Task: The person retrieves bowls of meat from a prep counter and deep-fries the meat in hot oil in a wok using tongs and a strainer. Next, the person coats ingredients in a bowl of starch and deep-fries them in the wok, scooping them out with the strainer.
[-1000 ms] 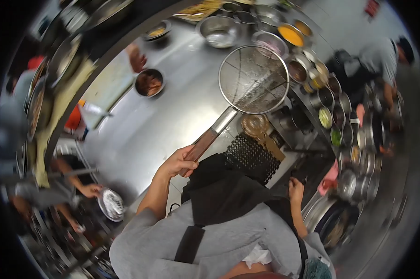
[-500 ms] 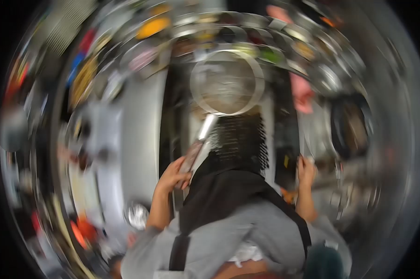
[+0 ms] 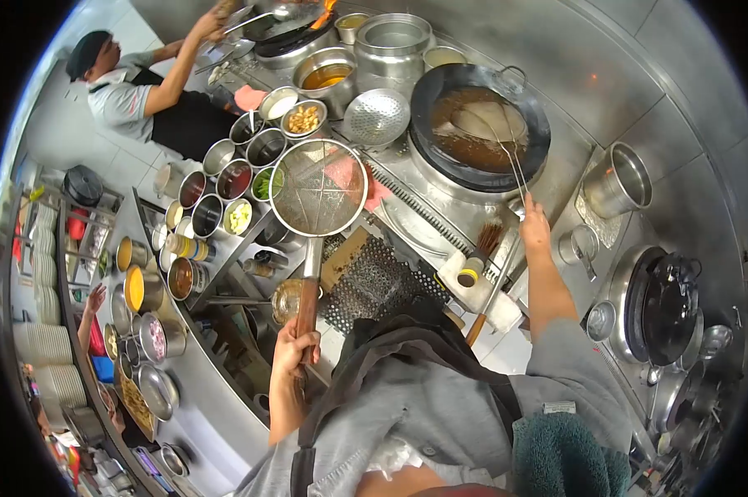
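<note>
My left hand is closed round the wooden handle of a large round mesh strainer. The strainer hangs over the floor mat, beside the metal bowls. My right hand grips the thin metal handle of what looks like a wire skimmer. Its pale, rounded head lies in brown liquid inside a black wok on the stove. Where the fingers meet that handle is partly hidden. A ladle with a wooden handle rests just below my right hand, near a brush.
Several metal bowls of ingredients stand left of the wok, with a perforated ladle beside them. Another person works at a wok with flames at the upper left. A metal pot and a second wok stand at right.
My view has turned toward the stove, and the earlier frame is blurred. My left hand still holds the strainer. My right hand, earlier low by the counter edge, is now at the wok on the skimmer handle.
</note>
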Motion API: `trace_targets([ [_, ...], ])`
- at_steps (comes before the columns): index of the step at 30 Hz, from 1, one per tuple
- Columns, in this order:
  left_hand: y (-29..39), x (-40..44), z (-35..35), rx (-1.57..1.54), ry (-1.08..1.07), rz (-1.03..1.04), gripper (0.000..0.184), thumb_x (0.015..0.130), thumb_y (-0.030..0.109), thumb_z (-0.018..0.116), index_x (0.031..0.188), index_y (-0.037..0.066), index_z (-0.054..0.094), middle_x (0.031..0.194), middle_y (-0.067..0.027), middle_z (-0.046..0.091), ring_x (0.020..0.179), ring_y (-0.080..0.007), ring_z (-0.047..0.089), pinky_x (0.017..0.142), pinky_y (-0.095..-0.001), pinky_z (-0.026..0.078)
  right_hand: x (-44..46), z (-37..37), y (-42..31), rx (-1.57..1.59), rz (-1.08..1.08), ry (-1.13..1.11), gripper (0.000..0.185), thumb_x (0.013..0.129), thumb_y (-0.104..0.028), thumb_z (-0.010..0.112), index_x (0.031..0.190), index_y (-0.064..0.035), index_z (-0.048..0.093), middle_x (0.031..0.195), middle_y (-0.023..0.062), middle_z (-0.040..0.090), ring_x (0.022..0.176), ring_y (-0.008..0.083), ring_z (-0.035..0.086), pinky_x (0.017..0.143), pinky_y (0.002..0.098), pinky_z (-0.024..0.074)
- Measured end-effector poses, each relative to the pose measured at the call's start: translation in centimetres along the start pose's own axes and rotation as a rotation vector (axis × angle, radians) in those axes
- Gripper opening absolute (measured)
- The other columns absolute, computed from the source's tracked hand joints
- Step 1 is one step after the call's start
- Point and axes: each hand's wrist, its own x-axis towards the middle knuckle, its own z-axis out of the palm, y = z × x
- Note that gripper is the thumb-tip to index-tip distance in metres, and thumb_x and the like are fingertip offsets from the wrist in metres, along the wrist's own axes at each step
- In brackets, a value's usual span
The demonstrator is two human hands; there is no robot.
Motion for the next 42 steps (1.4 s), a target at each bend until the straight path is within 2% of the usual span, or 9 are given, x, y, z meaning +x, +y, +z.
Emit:
trace_targets([
  [3, 2.4, 2.3, 2.6, 0.004, -0.017, 0.001, 0.027, 0.070, -0.001, 0.062, 0.094, 0.001, 0.050, 0.061, -0.0051, 0.053, 0.040, -0.0156, 0.051, 0.037, -0.0266, 0.041, 1.7, -1.5, 0.6, 0.179, 0.007, -0.076, 0.058, 0.078, 0.002, 0.049, 0.134, -0.0053, 0.041, 0.111, 0.0234, 0.056, 0.093, 0.0416, 0.059, 0.084, 0.0462, 0.0476],
  [8, 6.3, 6.9, 4.9, 0.004, -0.195, 0.025, 0.018, 0.071, -0.002, 0.060, 0.087, 0.000, 0.052, 0.062, -0.0069, 0.053, 0.040, -0.0160, 0.051, 0.036, -0.0272, 0.041, 3.0, -0.9, 2.7, 0.381, 0.017, 0.158, 0.040, 0.084, -0.007, 0.056, 0.124, 0.0002, 0.051, 0.085, 0.0238, 0.064, 0.080, 0.0371, 0.064, 0.074, 0.0451, 0.0483],
  [10, 7.9, 8.6, 6.1, 0.047, -0.167, 0.008, 0.019, 0.071, -0.001, 0.060, 0.089, -0.001, 0.052, 0.061, -0.0075, 0.053, 0.040, -0.0159, 0.050, 0.036, -0.0271, 0.040, 2.6, -2.5, 1.3, 0.465, 0.234, 0.018, 0.043, 0.084, -0.008, 0.057, 0.126, -0.0002, 0.050, 0.077, 0.0253, 0.062, 0.060, 0.0334, 0.064, 0.063, 0.0431, 0.0497],
  [11, 8.6, 9.6, 6.6, 0.083, -0.128, -0.012, 0.019, 0.071, -0.001, 0.059, 0.089, -0.001, 0.051, 0.061, -0.0072, 0.053, 0.040, -0.0159, 0.050, 0.036, -0.0271, 0.040, 2.1, -6.5, -1.2, 0.686, 0.356, -0.097, 0.035, 0.084, -0.006, 0.055, 0.117, 0.0025, 0.054, 0.066, 0.0214, 0.060, 0.045, 0.0261, 0.059, 0.047, 0.0396, 0.0479],
  [15, 9.4, 14.3, 5.8, 0.154, -0.157, -0.052, 0.021, 0.072, 0.001, 0.061, 0.090, 0.001, 0.050, 0.062, -0.0059, 0.054, 0.041, -0.0158, 0.051, 0.036, -0.0270, 0.042, 3.0, -3.0, -2.6, 1.196, 0.534, -0.185, 0.008, 0.084, -0.003, 0.053, 0.089, 0.0032, 0.053, 0.057, 0.0082, 0.053, 0.039, 0.0185, 0.051, 0.033, 0.0322, 0.0402],
  [19, 11.2, 17.1, 6.2, 0.147, -0.193, -0.053, 0.022, 0.072, 0.002, 0.062, 0.091, 0.001, 0.050, 0.063, -0.0052, 0.054, 0.042, -0.0154, 0.052, 0.036, -0.0266, 0.042, 3.5, -2.1, -6.4, 1.381, 0.573, -0.315, 0.003, 0.084, -0.003, 0.053, 0.085, 0.0002, 0.052, 0.059, 0.0071, 0.054, 0.038, 0.0166, 0.049, 0.032, 0.0301, 0.0374],
  [34, 16.3, 22.8, 5.0, 0.227, -0.296, -0.142, 0.032, 0.071, -0.001, 0.062, 0.101, -0.003, 0.050, 0.068, -0.0061, 0.054, 0.044, -0.0153, 0.052, 0.039, -0.0274, 0.044, -1.4, -5.2, -15.3, 1.631, 0.610, -0.351, 0.019, 0.086, -0.007, 0.057, 0.102, 0.0026, 0.054, 0.063, 0.0036, 0.054, 0.042, 0.0121, 0.048, 0.035, 0.0271, 0.0380],
  [36, 16.5, 23.2, 4.7, 0.223, -0.310, -0.141, 0.032, 0.071, -0.001, 0.062, 0.101, -0.003, 0.050, 0.068, -0.0065, 0.054, 0.044, -0.0155, 0.053, 0.039, -0.0277, 0.043, -1.6, -5.0, -15.4, 1.644, 0.600, -0.407, 0.045, 0.085, -0.006, 0.057, 0.125, 0.0064, 0.039, 0.063, 0.0037, 0.055, 0.041, 0.0117, 0.048, 0.032, 0.0259, 0.0355],
  [42, 17.3, 24.6, 4.4, 0.244, -0.332, -0.132, 0.034, 0.072, -0.001, 0.062, 0.103, -0.003, 0.050, 0.067, -0.0064, 0.054, 0.044, -0.0161, 0.053, 0.039, -0.0286, 0.044, -0.2, -4.7, -16.6, 1.672, 0.598, -0.340, 0.046, 0.085, -0.007, 0.057, 0.126, 0.0052, 0.038, 0.063, 0.0036, 0.054, 0.041, 0.0113, 0.048, 0.032, 0.0259, 0.0353],
])
